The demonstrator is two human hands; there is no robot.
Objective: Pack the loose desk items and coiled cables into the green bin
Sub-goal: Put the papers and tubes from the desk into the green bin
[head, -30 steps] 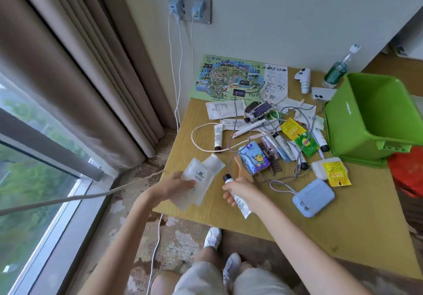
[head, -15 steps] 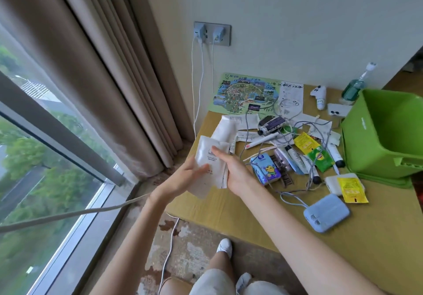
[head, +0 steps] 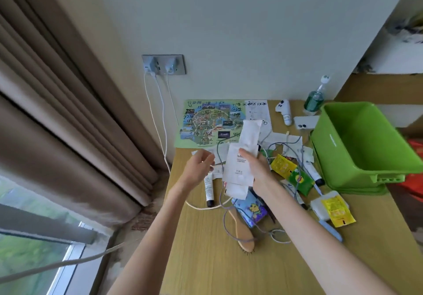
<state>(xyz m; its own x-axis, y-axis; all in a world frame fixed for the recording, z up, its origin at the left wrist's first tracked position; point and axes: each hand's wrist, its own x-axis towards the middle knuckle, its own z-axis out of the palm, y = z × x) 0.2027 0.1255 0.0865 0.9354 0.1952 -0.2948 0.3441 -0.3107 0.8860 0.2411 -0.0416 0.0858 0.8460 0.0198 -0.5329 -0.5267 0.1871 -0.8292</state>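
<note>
right hand (head: 258, 171) pinches packets (head: 239, 166), long axis pointing away | left hand (head: 198, 168) loose, empty | bin (head: 332, 148) lies rightward, nearer right hand

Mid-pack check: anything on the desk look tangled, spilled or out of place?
Nothing spilled or broken. The grey cable is not coiled: it snakes loose across the desk, over the wooden hairbrush and past the yellow sachet, so lifting items could drag others. The green bin looks empty.

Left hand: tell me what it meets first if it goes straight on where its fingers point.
Probably the white packets held in the right hand; the left hand points at them, though depth is unclear.
</note>
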